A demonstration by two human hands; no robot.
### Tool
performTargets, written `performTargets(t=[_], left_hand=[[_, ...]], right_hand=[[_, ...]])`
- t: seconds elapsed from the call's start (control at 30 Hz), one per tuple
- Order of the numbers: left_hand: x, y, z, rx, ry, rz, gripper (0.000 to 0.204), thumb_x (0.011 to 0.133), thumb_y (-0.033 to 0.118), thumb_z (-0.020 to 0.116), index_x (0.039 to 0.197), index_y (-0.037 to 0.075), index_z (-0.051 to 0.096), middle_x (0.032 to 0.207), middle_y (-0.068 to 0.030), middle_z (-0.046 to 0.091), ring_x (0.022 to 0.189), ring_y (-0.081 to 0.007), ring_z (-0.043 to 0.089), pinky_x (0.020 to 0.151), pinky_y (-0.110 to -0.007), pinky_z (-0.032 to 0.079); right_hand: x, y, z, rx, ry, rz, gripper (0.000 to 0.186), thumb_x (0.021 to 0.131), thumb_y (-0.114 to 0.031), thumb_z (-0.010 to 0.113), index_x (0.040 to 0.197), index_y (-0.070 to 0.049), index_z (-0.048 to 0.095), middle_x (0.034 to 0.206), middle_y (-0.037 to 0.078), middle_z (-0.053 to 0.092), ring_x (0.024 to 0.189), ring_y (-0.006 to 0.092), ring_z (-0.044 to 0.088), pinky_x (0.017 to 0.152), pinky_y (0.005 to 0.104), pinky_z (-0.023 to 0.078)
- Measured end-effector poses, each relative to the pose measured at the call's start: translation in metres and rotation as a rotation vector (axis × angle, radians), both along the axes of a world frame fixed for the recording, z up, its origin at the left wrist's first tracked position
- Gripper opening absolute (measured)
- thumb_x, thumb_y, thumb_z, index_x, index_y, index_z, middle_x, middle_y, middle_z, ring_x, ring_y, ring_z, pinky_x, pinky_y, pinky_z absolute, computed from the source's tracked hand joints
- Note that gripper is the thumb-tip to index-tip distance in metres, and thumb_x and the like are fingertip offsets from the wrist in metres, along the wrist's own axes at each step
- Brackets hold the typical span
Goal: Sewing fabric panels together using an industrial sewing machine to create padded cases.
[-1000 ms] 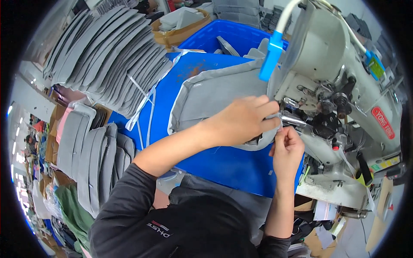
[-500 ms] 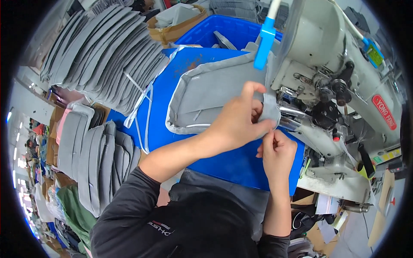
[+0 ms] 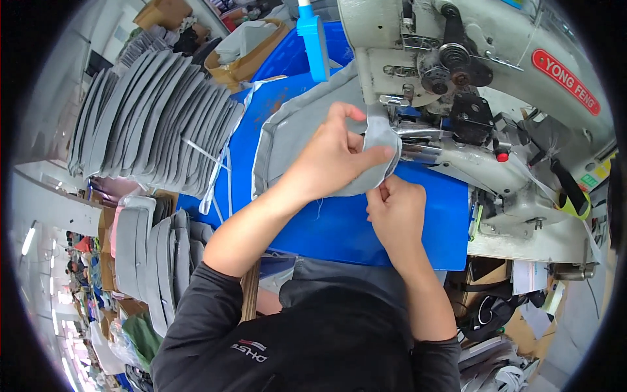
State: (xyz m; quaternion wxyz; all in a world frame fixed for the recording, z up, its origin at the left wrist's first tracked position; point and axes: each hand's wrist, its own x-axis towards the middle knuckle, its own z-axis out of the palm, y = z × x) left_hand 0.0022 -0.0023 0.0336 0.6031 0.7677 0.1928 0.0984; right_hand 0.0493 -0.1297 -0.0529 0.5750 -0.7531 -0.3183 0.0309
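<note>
A grey fabric panel [image 3: 297, 127] with raised, stitched edges lies on the blue tabletop [image 3: 320, 232]. Its right end reaches the needle area of a cream sewing machine [image 3: 379, 42]. My left hand [image 3: 333, 157] rests over the panel with fingers curled, thumb and fingers closed on the turned-up edge beside the presser foot. Just below and nearer to me, my right hand [image 3: 398, 209] pinches the lower corner of that same edge. Some of its fingertips are hidden behind the fabric. A loose thread hangs from the panel's near edge.
A tall row of grey panels [image 3: 147, 121] stands at the left, with a smaller pile [image 3: 137, 242] nearer to me. A cardboard box [image 3: 277, 39] and a blue crate [image 3: 271, 62] are behind the table. A blue fixture [image 3: 315, 49] hangs beside the machine.
The whole view has shifted, so the machine sits further left and higher. The panel has turned and slid against the machine, showing less of its inside. Both hands keep their hold on the edge.
</note>
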Motion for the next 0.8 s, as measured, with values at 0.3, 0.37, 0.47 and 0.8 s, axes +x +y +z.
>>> performTargets(t=[0.3,0.37,0.47,0.8], left_hand=[[-0.003,-0.008,-0.013,-0.162,-0.099,0.067,0.042,0.092,0.002,0.066,0.12,0.004,0.036,0.085,-0.0084,0.07,0.071,-0.0074,0.063,0.059,-0.02,0.046],[0.002,-0.01,-0.016,-0.161,-0.101,0.077,0.041,0.092,0.002,0.066,0.12,0.004,0.036,0.083,-0.0073,0.069,0.07,-0.0072,0.063,0.059,-0.02,0.046],[0.012,-0.005,-0.019,0.034,-0.066,0.083,0.038,0.094,0.004,0.064,0.119,0.004,0.036,0.082,-0.0062,0.067,0.07,-0.0067,0.061,0.057,-0.021,0.045],[0.007,-0.009,-0.017,0.368,-0.187,0.007,0.033,0.097,0.006,0.058,0.119,0.001,0.034,0.094,-0.0114,0.064,0.081,-0.0096,0.055,0.069,-0.024,0.045]], right_hand=[[0.022,-0.009,0.0,-0.034,-0.341,0.21,0.014,0.08,-0.011,0.069,0.073,-0.003,0.06,0.063,0.016,0.061,0.058,0.0354,0.062,0.053,0.0444,0.047],[0.027,-0.007,-0.002,-0.014,-0.321,0.225,0.014,0.08,-0.011,0.068,0.073,-0.003,0.06,0.063,0.016,0.061,0.058,0.036,0.062,0.053,0.0447,0.047],[0.032,-0.003,-0.005,0.02,-0.24,0.249,0.015,0.081,-0.011,0.067,0.072,-0.002,0.059,0.064,0.018,0.061,0.059,0.037,0.061,0.054,0.0451,0.047],[0.043,0.003,-0.003,0.056,-0.013,0.271,0.015,0.082,-0.009,0.065,0.073,0.001,0.058,0.06,0.018,0.058,0.054,0.0344,0.06,0.052,0.0412,0.045]])
